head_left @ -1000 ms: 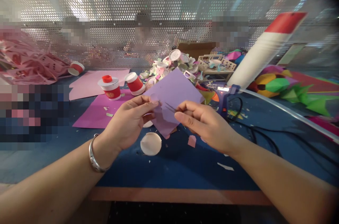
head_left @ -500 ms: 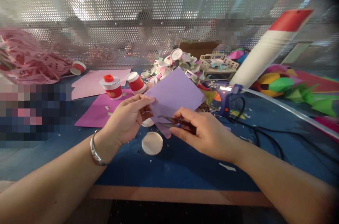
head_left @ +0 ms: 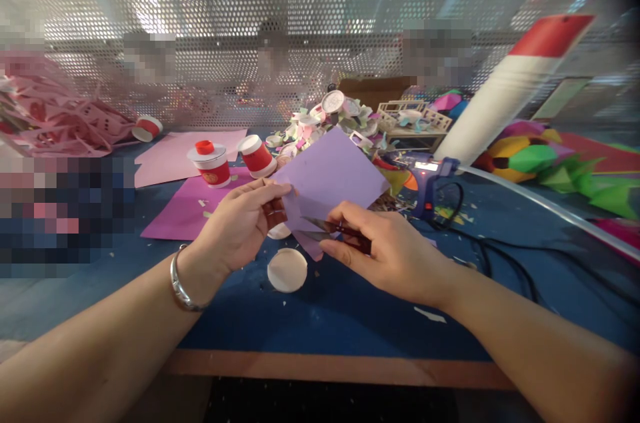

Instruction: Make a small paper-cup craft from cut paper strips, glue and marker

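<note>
A sheet of purple paper [head_left: 333,173] is pinched at its left corner by my left hand [head_left: 250,216], which wears a silver bracelet on the wrist. My right hand [head_left: 385,246] is closed on a pair of scissors [head_left: 350,234] with dark handles. Their blades point left and stand parted at the lower edge of the paper, where a cut strip hangs down. Just below lies a white paper disc [head_left: 287,270] on the blue table. Another white round piece [head_left: 279,231] is partly hidden behind my left hand and the paper.
Red-and-white paper cups [head_left: 214,173] stand at the back left near magenta paper [head_left: 173,216] and pink paper [head_left: 185,159]. A blue glue gun [head_left: 426,186] with black cables stands right of the paper. Behind are a scrap pile [head_left: 320,119] and a large white tube [head_left: 493,99].
Hardly anything differs. The scissor blades look slightly shifted at the paper's edge, while both hands and the sheet keep almost the same place.
</note>
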`<action>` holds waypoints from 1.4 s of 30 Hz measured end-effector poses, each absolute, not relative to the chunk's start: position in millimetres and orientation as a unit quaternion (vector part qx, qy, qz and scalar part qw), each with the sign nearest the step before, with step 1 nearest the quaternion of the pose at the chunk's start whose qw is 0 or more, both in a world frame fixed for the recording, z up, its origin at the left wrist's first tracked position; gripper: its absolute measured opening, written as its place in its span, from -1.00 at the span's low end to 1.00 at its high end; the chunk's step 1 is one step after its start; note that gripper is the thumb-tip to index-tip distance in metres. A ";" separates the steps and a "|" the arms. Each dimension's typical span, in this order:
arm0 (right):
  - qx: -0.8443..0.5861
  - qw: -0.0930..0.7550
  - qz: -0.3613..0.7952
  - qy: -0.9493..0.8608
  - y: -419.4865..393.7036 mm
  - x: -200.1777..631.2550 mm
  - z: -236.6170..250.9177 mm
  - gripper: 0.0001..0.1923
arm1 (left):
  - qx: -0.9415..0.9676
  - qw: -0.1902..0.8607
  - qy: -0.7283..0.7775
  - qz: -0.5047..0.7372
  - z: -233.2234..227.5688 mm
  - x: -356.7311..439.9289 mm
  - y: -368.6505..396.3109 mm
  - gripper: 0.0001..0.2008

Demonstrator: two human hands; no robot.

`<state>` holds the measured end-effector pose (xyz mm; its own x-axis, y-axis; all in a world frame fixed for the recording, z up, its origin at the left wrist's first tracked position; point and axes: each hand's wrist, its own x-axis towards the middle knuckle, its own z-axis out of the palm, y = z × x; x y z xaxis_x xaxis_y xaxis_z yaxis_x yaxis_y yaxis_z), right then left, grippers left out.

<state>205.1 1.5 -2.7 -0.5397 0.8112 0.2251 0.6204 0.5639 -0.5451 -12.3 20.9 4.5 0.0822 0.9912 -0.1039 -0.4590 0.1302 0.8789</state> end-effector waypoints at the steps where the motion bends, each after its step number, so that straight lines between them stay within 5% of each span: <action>1: -0.419 0.234 0.205 -0.853 1.5 205.0 -2.4 -0.70 | 0.350 0.647 0.383 0.558 4.4 -12.4 21.0 -0.88; 42: -0.370 0.218 0.183 -0.885 -0.7 201.8 -4.6 -0.72 | 0.387 0.662 0.398 0.503 -4.0 -1.6 15.0 -0.78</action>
